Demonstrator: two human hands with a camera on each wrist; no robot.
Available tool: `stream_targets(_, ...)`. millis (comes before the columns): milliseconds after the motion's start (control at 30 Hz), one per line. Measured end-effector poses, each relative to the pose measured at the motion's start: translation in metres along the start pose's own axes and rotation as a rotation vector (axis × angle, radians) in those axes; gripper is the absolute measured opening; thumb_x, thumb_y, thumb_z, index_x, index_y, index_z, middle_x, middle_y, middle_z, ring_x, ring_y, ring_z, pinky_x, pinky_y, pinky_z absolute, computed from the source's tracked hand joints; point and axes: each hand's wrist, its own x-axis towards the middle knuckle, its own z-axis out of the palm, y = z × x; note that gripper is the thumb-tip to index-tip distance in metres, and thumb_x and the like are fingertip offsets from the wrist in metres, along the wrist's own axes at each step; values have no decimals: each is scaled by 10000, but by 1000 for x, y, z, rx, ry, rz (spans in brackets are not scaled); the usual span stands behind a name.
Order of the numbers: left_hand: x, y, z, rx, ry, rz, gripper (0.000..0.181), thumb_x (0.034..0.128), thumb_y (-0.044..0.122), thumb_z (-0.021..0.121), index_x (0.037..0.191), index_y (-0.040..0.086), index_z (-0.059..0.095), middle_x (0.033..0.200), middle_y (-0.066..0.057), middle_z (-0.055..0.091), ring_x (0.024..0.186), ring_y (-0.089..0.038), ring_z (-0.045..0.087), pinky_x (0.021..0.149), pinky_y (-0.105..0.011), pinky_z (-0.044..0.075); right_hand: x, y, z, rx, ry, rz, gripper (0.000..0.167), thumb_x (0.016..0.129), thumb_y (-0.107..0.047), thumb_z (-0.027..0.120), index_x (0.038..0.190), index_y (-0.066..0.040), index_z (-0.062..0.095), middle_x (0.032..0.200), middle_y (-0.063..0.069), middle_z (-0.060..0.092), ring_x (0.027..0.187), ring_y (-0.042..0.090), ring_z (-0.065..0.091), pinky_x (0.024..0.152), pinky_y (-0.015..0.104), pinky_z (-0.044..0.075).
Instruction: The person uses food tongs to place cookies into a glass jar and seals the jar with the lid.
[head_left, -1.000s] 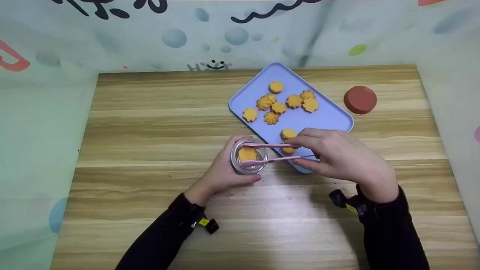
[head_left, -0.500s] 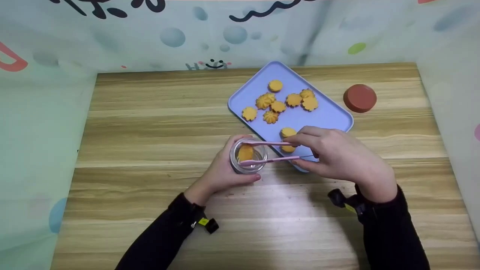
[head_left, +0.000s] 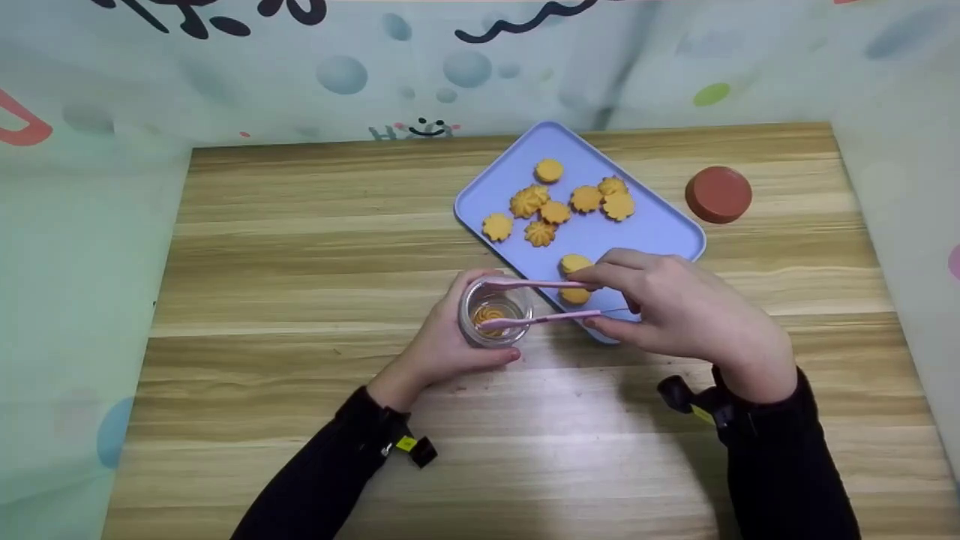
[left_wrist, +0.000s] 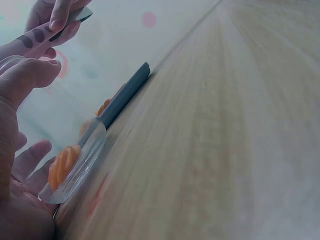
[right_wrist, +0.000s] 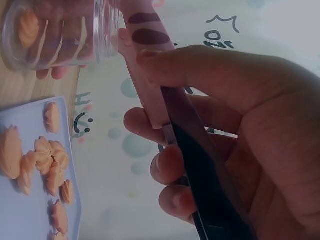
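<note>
My left hand [head_left: 457, 334] grips a clear jar [head_left: 525, 300], its fingers and thumb curled round the sides. One ridged cookie [left_wrist: 64, 166] lies at the bottom of the jar. In my right hand [head_left: 675, 307] I hold pink tongs [right_wrist: 150, 95] between thumb and fingers. The tips of the tongs are spread apart over the jar's mouth, with nothing between them. Just beyond, partly under my right hand, lies a lavender tray [head_left: 652, 232]. Several flower-shaped cookies [head_left: 555, 212] lie on it, and two more cookies [head_left: 576, 264] sit by my right fingertips.
A round reddish-brown lid [head_left: 718, 195] lies on the wooden table [head_left: 315, 247], right of the tray. Patterned fabric walls [head_left: 420, 67] enclose the table at the back and both sides. Each wrist carries a small black camera [head_left: 424, 452].
The tongs have opened slightly and let go of a cookie. It has dropped from the jar's mouth to the bottom. The left hand keeps its grip on the jar.
</note>
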Motion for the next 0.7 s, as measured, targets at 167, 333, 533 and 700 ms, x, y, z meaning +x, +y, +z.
stream_targets(167, 0, 0, 0, -13, -4, 15, 1003, 738, 151, 1037, 1555, 156, 456, 1480, -9, 630, 1358, -227, 624, 1183, -414, 506, -1, 0, -3, 1, 23, 5, 416, 980, -230, 848, 1368, -122, 748, 1162, 7, 749, 752, 83, 607, 650, 294, 547)
stream_targets(333, 0, 0, 1, 2, 4, 12, 1025, 726, 164, 1046, 1561, 149, 452, 1477, -17, 634, 1365, -226, 614, 1200, -428, 484, -3, 3, -6, -2, 67, -3, 407, 980, -235, 855, 1347, -99, 747, 1156, 7, 746, 760, 97, 627, 636, 282, 551)
stream_targets(533, 0, 0, 0, 15, 11, 7, 1038, 714, 177, 1051, 1564, 140, 456, 1484, -14, 624, 1360, -232, 616, 1232, -434, 441, -9, 14, -14, -33, 136, 28, 428, 949, -190, 881, 1334, -74, 733, 1139, 63, 742, 752, 110, 573, 593, 274, 487)
stream_targets(700, 0, -1, 0, 19, 12, 8, 1042, 717, 181, 1050, 1570, 140, 453, 1475, -13, 636, 1370, -239, 610, 1242, -438, 429, -15, 29, -21, -44, 159, 104, 441, 932, -162, 895, 1334, -69, 741, 1040, 58, 703, 734, 101, 526, 579, 247, 431)
